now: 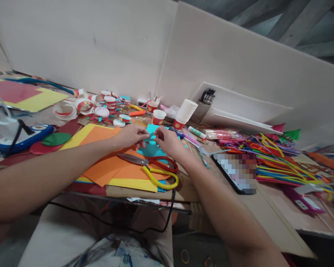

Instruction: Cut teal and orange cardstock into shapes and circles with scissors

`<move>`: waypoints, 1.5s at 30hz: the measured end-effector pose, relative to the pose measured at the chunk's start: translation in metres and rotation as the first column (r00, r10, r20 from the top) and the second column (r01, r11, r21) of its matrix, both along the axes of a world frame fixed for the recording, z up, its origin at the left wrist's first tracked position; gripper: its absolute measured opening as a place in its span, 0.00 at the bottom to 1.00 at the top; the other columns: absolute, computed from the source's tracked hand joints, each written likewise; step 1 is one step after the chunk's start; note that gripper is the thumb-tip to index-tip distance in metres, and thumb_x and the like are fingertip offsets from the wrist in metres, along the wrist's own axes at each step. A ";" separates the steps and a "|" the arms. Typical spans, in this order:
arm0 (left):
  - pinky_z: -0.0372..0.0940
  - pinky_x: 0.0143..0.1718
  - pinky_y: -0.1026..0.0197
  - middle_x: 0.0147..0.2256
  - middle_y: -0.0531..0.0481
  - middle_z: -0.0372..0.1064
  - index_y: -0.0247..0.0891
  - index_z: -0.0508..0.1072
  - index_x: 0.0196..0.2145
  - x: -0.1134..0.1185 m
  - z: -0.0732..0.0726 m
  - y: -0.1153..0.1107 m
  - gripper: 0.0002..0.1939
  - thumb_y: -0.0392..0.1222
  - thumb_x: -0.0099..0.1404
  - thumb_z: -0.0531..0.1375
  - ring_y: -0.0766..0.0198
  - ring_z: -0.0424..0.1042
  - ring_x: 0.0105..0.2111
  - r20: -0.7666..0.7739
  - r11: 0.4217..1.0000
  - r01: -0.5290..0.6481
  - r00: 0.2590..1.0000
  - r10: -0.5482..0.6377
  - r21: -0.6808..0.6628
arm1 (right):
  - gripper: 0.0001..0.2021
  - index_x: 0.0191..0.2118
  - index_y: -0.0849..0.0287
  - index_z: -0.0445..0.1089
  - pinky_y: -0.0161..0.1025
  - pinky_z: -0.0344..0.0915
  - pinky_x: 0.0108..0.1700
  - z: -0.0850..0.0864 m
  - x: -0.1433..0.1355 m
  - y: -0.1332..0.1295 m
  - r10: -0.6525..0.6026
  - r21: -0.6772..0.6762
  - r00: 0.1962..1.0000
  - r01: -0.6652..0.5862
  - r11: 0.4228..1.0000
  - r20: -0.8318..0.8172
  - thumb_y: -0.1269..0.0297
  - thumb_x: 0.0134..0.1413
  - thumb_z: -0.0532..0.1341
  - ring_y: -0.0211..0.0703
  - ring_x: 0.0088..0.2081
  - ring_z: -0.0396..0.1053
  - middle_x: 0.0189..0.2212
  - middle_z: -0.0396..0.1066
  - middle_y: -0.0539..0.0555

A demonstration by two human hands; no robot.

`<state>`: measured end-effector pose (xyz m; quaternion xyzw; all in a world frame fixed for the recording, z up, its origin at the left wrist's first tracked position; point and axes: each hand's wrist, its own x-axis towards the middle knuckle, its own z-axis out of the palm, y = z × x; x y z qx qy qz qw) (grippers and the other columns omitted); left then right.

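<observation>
Over the pieces of blue paper (151, 149), my left hand (131, 135) is closed in a pinch, fingertips pointing right. My right hand (168, 141) faces it closely, its thumb and fingers also pinched. Whatever sits between the fingertips is too small to make out. Beneath my hands lie orange paper (100, 170) and yellow paper (133, 184). A pair of scissors (147, 162) with one red and one yellow handle rests on these sheets, just nearer to me than my hands.
Behind my hands stand a paper cup (158, 117) and a stack of paper cups (186, 111). Cut cup pieces (85, 105) lie to the left. On the right are a phone (235, 173), colourful pipe cleaners (278, 159) and a glue stick (197, 132). A black cable (169, 211) hangs over the front edge.
</observation>
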<state>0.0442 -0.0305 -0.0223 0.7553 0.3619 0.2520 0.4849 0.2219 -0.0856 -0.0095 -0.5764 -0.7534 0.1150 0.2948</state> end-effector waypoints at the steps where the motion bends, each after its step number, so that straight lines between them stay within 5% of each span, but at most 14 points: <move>1: 0.63 0.18 0.66 0.22 0.48 0.74 0.35 0.71 0.30 0.000 0.000 0.000 0.11 0.47 0.60 0.59 0.68 0.68 0.16 0.016 1.000 0.018 1.000 -0.017 -0.017 | 0.06 0.36 0.59 0.64 0.32 0.56 0.31 0.000 0.000 0.000 -0.019 0.017 1.000 0.019 1.000 -0.004 0.73 0.50 0.59 0.35 0.28 0.62 0.25 0.64 0.46; 9: 0.67 0.25 0.64 0.22 0.48 0.73 0.35 0.73 0.30 0.004 0.000 -0.004 0.10 0.45 0.58 0.62 0.66 0.72 0.20 0.133 0.994 0.084 0.988 -0.074 -0.068 | 0.11 0.41 0.59 0.63 0.31 0.57 0.31 -0.001 -0.002 0.000 -0.101 0.132 0.994 0.107 0.985 -0.051 0.74 0.49 0.59 0.35 0.28 0.64 0.25 0.64 0.45; 15: 0.68 0.24 0.63 0.23 0.46 0.73 0.33 0.72 0.29 0.001 -0.001 0.002 0.14 0.49 0.57 0.62 0.65 0.72 0.21 0.197 0.990 0.000 0.980 0.028 -0.142 | 0.10 0.41 0.60 0.66 0.31 0.58 0.32 0.003 -0.003 -0.003 -0.111 0.153 0.994 0.113 0.982 -0.019 0.74 0.51 0.59 0.35 0.29 0.64 0.26 0.68 0.48; 24: 0.67 0.25 0.64 0.30 0.42 0.75 0.30 0.72 0.29 -0.006 0.000 0.016 0.11 0.43 0.58 0.63 0.65 0.74 0.25 0.260 0.970 -0.135 0.948 0.186 -0.204 | 0.07 0.33 0.62 0.74 0.31 0.58 0.32 0.000 0.018 0.008 -0.128 -0.090 0.970 0.149 0.985 0.209 0.75 0.52 0.58 0.36 0.30 0.67 0.30 0.74 0.53; 33: 0.67 0.26 0.65 0.28 0.44 0.75 0.32 0.71 0.28 -0.005 0.003 0.014 0.03 0.32 0.54 0.63 0.65 0.74 0.25 0.306 0.933 -0.152 0.917 0.256 -0.325 | 0.07 0.39 0.62 0.75 0.35 0.60 0.41 -0.005 0.020 0.011 -0.163 -0.038 0.931 0.186 0.982 0.326 0.70 0.54 0.61 0.42 0.39 0.68 0.38 0.72 0.58; 40: 0.63 0.24 0.65 0.29 0.43 0.75 0.31 0.72 0.26 -0.006 0.006 0.014 0.08 0.38 0.51 0.66 0.65 0.73 0.25 0.277 0.948 -0.182 0.927 0.253 -0.260 | 0.13 0.46 0.56 0.75 0.41 0.56 0.52 -0.013 0.008 0.012 0.008 -0.005 0.919 -0.007 1.000 0.395 0.70 0.57 0.59 0.46 0.47 0.63 0.45 0.67 0.58; 45: 0.62 0.24 0.66 0.28 0.44 0.75 0.31 0.72 0.26 -0.007 0.005 0.015 0.09 0.40 0.51 0.65 0.65 0.73 0.25 0.295 0.956 -0.155 0.928 0.228 -0.250 | 0.11 0.39 0.55 0.78 0.43 0.55 0.52 -0.013 0.011 0.012 0.078 -0.047 0.892 -0.063 0.997 0.445 0.72 0.58 0.58 0.46 0.46 0.64 0.43 0.70 0.58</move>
